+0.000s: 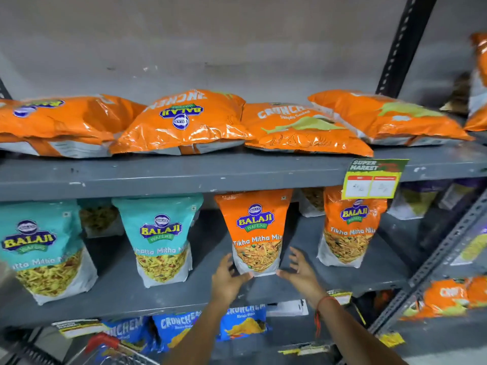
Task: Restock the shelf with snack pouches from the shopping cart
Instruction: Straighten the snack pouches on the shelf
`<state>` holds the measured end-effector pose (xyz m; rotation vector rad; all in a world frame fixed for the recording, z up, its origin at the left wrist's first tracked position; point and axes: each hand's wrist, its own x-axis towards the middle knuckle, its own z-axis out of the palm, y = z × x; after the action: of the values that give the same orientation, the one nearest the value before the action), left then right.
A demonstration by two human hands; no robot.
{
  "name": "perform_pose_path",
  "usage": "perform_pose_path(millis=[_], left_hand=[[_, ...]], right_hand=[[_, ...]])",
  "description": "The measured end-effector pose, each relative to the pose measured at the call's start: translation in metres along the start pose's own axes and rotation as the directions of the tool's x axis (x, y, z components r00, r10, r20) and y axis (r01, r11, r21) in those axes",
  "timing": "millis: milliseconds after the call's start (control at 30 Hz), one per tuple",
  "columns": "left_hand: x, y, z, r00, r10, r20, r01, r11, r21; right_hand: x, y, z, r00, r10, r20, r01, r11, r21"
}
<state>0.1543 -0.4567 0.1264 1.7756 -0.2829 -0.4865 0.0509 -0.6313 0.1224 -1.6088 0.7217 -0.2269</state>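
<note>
A: Fingers first, what are they doing?

B: Both hands spread open, nothing gripped. Left hand point(228, 277) has its thumb tip touching the bottom left corner of the orange pouch point(257, 233), other fingers fanned up beside its left edge. Right hand point(299, 270) is open too, thumb right at the pouch's bottom right corner, can't tell if it's touching; fingers splayed off toward 1 o'clock. Red thread on the rt wrist.

A: And the pouch itself?

B: Standing upright on the middle shelf point(184, 299), label facing out, between the two hands, approx centre of view. Top tucked just under the shelf board above.

A: Around it?

B: At 3 o'clock from it, a second orange pouch point(350, 233), upright, well apart. At 9 o'clock a teal pouch point(160, 241), then another teal pouch point(39, 248) further left, both upright. More pouches stand behind these, partly hidden.

A: Higher up?

B: Top shelf at 12 o'clock holds big orange bags point(184, 122) lying flat, overlapping side by side. Price tag point(371, 180) hangs off that shelf's front edge, toward 2 o'clock from the hands.

A: Below?

B: Blue bags point(243, 322) on the lower shelf at 6 o'clock. Cart point(110, 349) at 7 o'clock, only its red handle and some wire visible
</note>
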Motion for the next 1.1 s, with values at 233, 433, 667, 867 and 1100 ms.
perform_pose_path(millis=[233,433,667,867,1100], left_hand=[[0.014,-0.011,0.014,0.994,-0.049,-0.095,0.044,0.997,-0.058],[0.02,-0.015,0.011,0.992,-0.051,-0.114,0.05,0.999,-0.015],[-0.015,0.008,0.022,0.937,0.012,-0.349,-0.011,1.0,0.004],[-0.05,0.039,0.048,0.945,0.18,-0.274,-0.169,0.984,0.061],[-0.075,0.072,0.11,0.957,0.278,-0.079,-0.274,0.959,0.067]], right_hand=[[0.033,0.009,0.004,0.99,-0.043,0.137,0.06,0.99,-0.124],[0.033,0.009,0.005,0.987,-0.077,0.143,0.096,0.987,-0.129],[-0.001,0.004,-0.014,0.993,-0.063,0.098,0.068,0.996,-0.05],[-0.057,-0.002,-0.054,0.993,-0.112,-0.032,0.113,0.993,0.022],[-0.099,0.002,-0.12,0.976,-0.12,-0.183,0.127,0.992,0.027]])
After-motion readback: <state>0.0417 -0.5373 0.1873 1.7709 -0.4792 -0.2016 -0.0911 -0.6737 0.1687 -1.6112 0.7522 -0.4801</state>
